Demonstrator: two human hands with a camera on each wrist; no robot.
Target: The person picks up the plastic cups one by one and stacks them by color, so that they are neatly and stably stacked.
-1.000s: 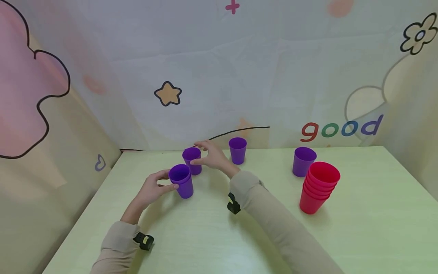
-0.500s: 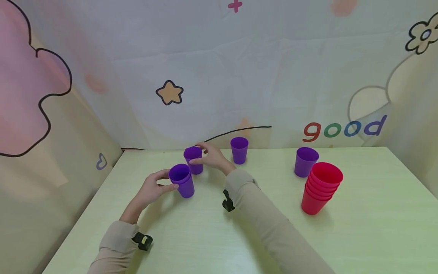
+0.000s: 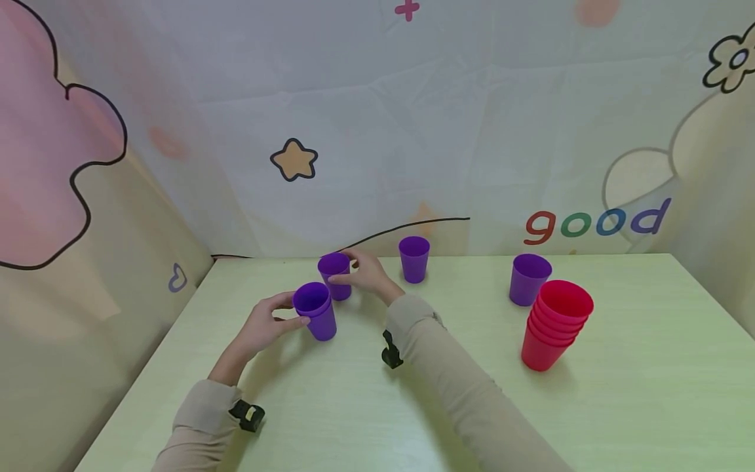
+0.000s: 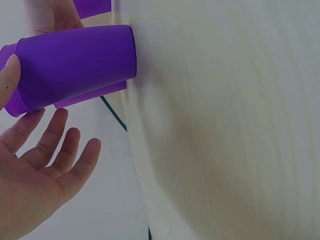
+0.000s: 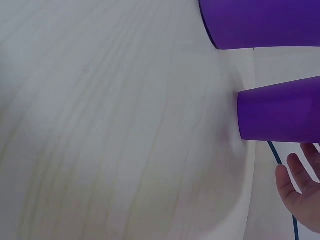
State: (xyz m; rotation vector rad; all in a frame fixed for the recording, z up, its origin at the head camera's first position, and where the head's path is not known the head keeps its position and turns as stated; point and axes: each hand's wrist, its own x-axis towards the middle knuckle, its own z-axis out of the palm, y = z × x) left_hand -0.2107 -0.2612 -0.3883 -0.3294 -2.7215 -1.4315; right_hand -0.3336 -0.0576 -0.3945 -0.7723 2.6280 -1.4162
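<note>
In the head view, my left hand (image 3: 259, 328) holds a small stack of nested purple cups (image 3: 321, 323) near the rim, thumb in front and index finger behind. The stack's base meets the table in the left wrist view, and the other fingers of my left hand (image 4: 45, 165) are spread off it. Just behind stands a single purple cup (image 3: 340, 288), upright. My right hand (image 3: 371, 274) pinches it near the top, thumb on the near side and index finger at the far rim. The right wrist view shows this purple cup (image 5: 280, 112) on the table.
Another purple cup (image 3: 415, 262) stands at the back, just right of my right hand. Farther right are one more purple cup (image 3: 527, 283) and a stack of red cups (image 3: 539, 351) partly in front of it. A printed cloth (image 3: 366, 170) hangs behind the pale table (image 3: 330, 419).
My right forearm has shifted slightly left, and the right index finger sits closer against the far rim of the single cup. The cups stay in place; the head view has turned a little.
</note>
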